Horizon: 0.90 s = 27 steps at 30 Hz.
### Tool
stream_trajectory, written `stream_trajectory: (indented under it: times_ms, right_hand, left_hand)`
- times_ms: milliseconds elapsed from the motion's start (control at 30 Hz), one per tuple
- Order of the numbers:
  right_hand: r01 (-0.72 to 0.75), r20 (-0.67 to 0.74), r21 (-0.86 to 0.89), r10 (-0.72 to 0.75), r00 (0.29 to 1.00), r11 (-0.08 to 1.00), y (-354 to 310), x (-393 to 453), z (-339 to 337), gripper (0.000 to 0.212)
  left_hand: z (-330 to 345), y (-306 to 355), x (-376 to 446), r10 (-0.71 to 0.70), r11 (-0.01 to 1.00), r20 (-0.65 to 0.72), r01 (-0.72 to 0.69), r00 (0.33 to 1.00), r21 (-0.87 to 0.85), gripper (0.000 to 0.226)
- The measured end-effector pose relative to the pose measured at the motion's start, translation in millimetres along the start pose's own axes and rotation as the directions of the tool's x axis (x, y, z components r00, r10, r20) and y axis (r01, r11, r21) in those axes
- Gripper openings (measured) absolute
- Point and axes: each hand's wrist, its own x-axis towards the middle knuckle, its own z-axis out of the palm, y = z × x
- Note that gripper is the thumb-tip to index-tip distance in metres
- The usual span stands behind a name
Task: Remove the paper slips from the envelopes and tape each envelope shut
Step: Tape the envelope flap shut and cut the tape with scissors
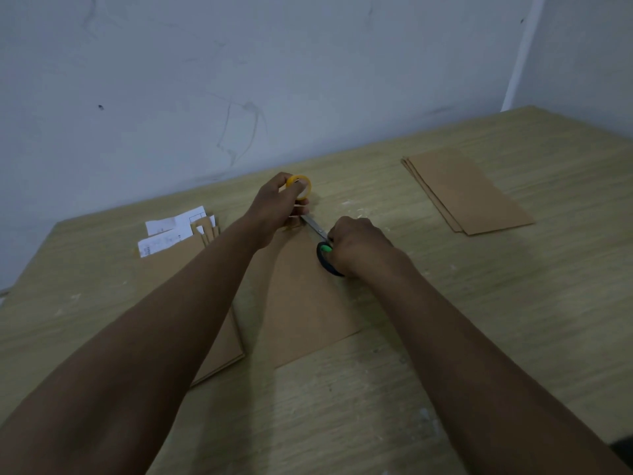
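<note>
Tape roll is gripped by the left hand; scissors gripped by the right hand, blades pointed up-left toward the tape stretch over the envelope.

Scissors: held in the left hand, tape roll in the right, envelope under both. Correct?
Hands are swapped. The head view shows the right hand gripping the scissors and the left hand holding the yellow tape roll. The envelope does lie under both.

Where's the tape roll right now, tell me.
In the head view, the yellow tape roll is near the middle of the table, held by the left hand just beyond the scissors in the right hand.
</note>
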Motion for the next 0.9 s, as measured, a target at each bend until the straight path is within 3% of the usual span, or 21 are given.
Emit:
stream_trajectory:
  times_ms: [267,500,700,900]
  right_hand:
    - [-0.048,0.027,0.192,0.043,0.999,0.980,7.9,-3.5,-16.0,0.041]
    - [-0.085,-0.198,0.193,0.124,0.972,0.977,-1.5,0.9,-22.4,0.031]
    - [-0.113,-0.160,0.093,0.127,0.979,0.989,-11.7,14.5,-28.0,0.033]
    - [-0.087,-0.027,-0.266,0.083,0.996,0.960,-18.1,13.8,-32.0,0.049]
  left_hand:
    - [-4.7,-3.7,-4.0,-0.060,0.995,-0.057,0.055,0.997,-0.080,0.011]
    - [-4.9,-2.5,-2.8,-0.068,0.997,-0.082,0.065,0.994,-0.049,0.006]
    - [-10.2,2.3,0.7,-0.072,0.997,-0.075,0.075,0.995,0.026,0.005]
    - [-16.6,3.3,2.9,-0.094,0.991,-0.038,0.097,0.995,0.091,0.016]
